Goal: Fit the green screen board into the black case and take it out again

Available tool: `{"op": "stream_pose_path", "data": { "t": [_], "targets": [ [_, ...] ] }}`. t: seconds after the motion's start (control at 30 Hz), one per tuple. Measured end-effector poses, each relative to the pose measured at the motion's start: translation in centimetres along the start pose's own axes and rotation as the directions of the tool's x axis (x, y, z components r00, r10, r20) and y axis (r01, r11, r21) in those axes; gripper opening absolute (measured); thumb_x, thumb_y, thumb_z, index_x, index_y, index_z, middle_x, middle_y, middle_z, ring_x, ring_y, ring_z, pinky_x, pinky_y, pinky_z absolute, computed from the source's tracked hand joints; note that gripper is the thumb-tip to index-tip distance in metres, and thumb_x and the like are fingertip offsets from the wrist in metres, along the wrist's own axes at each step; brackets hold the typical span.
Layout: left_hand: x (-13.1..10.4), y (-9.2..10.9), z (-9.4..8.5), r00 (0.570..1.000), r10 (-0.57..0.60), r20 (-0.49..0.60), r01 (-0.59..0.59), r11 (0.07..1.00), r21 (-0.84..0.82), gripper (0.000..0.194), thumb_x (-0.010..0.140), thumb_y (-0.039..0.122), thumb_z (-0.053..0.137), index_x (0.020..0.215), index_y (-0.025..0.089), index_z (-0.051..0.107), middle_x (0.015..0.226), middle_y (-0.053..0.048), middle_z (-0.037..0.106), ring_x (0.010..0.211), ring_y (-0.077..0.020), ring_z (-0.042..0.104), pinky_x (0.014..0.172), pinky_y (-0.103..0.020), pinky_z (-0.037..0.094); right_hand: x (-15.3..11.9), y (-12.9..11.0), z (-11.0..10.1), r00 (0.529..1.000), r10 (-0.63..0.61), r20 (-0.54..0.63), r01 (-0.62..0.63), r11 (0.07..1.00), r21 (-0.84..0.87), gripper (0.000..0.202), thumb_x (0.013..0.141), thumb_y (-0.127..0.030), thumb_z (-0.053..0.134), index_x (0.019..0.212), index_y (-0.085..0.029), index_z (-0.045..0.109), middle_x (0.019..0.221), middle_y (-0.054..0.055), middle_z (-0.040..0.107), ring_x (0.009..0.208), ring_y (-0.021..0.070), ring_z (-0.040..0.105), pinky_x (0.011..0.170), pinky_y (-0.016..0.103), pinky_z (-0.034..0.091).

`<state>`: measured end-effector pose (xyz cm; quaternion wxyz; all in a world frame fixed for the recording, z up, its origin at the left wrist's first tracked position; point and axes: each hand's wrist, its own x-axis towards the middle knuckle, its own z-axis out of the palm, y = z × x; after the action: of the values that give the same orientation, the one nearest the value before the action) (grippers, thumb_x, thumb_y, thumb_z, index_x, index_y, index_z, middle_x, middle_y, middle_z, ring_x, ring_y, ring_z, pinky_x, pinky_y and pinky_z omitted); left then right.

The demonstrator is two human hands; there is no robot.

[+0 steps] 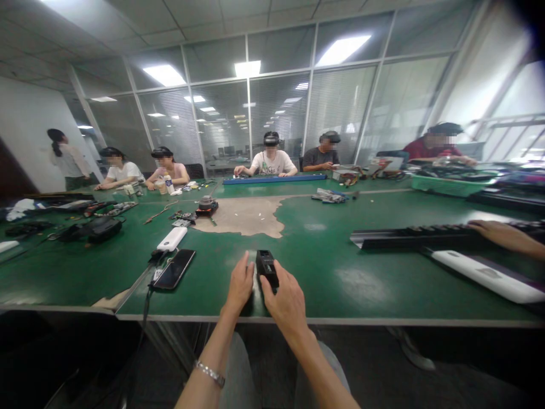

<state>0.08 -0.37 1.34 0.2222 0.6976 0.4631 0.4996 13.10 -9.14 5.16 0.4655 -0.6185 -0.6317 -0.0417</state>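
Observation:
A small black device [267, 267] stands on the green table near its front edge, in the middle of the view. My right hand [286, 295] holds it from the right, thumb on the near side and fingers along the far right side. Just left of the device is my left hand [240, 282], its fingers stretched forward and slightly apart, with a narrow gap between them and the device. A metal bracelet [210, 373] is round my left wrist. The underside of the device is hidden.
Left of my hands lie a black phone [175, 268], a white power bank [172, 239] and cables. A black rail [395, 237] and a long white device [485, 275] lie right, near another person's hand [506, 234]. Several people sit across the green table [332, 261].

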Motion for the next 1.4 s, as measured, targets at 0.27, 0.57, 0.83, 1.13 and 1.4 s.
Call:
{"op": "stream_pose_path", "data": {
  "t": [0.27, 0.57, 0.83, 1.13, 1.4],
  "targets": [
    [0.0, 0.4, -0.1, 1.0, 0.0, 0.026, 0.0, 1.0, 0.002, 0.048, 0.098, 0.044, 0.039, 0.135, 0.017, 0.053, 0.14, -0.011, 0.053, 0.132, -0.0218, 0.048, 0.114, -0.04, 0.034, 0.0, -0.3, 0.0, 0.999, -0.037, -0.023, 0.037, 0.999, -0.007, 0.049, 0.09, -0.036, 0.051, 0.132, -0.011, 0.051, 0.119, 0.016, 0.065, 0.108, 0.0295, 0.06, 0.093, 0.044, 0.049],
    [-0.1, 0.8, -0.2, 0.998, -0.013, 0.067, 0.013, 1.0, 0.014, 0.053, 0.099, 0.047, 0.034, 0.137, 0.014, 0.051, 0.139, -0.013, 0.054, 0.132, -0.0225, 0.048, 0.113, -0.041, 0.034, -1.4, 0.2, 0.4, 0.999, -0.039, 0.014, 0.04, 0.998, -0.05, 0.05, 0.091, -0.036, 0.051, 0.135, -0.011, 0.048, 0.123, 0.015, 0.063, 0.109, 0.0288, 0.059, 0.092, 0.044, 0.05],
    [-0.2, 0.8, 0.0, 0.997, -0.001, 0.076, 0.0, 1.0, 0.011, 0.051, 0.099, 0.046, 0.036, 0.137, 0.016, 0.051, 0.138, -0.011, 0.055, 0.13, -0.0222, 0.05, 0.112, -0.04, 0.035, -4.0, 1.9, -0.3, 0.996, -0.064, 0.057, 0.063, 0.998, 0.022, 0.063, 0.09, -0.033, 0.053, 0.147, -0.017, 0.032, 0.139, 0.014, 0.052, 0.125, 0.0287, 0.051, 0.1, 0.047, 0.047],
    [-0.2, 0.8, 0.0, 0.996, -0.008, 0.089, 0.008, 1.0, -0.008, 0.049, 0.099, 0.044, 0.035, 0.136, 0.017, 0.052, 0.136, -0.01, 0.058, 0.129, -0.0211, 0.051, 0.113, -0.038, 0.034, -3.6, 2.8, 1.5, 0.998, -0.055, 0.044, 0.052, 0.997, 0.064, 0.053, 0.091, -0.026, 0.049, 0.142, -0.015, 0.039, 0.129, 0.015, 0.059, 0.12, 0.0271, 0.056, 0.099, 0.047, 0.048],
    [-0.1, 0.9, -0.2, 0.997, -0.012, 0.078, 0.013, 1.0, -0.011, 0.049, 0.098, 0.042, 0.036, 0.136, 0.016, 0.052, 0.138, -0.011, 0.056, 0.131, -0.0216, 0.049, 0.114, -0.041, 0.034, -2.1, 1.5, 2.9, 1.0, -0.027, -0.008, 0.027, 1.0, 0.008, 0.062, 0.09, -0.039, 0.052, 0.143, -0.01, 0.037, 0.137, 0.021, 0.05, 0.127, 0.0319, 0.047, 0.102, 0.051, 0.043]
  ]
}}
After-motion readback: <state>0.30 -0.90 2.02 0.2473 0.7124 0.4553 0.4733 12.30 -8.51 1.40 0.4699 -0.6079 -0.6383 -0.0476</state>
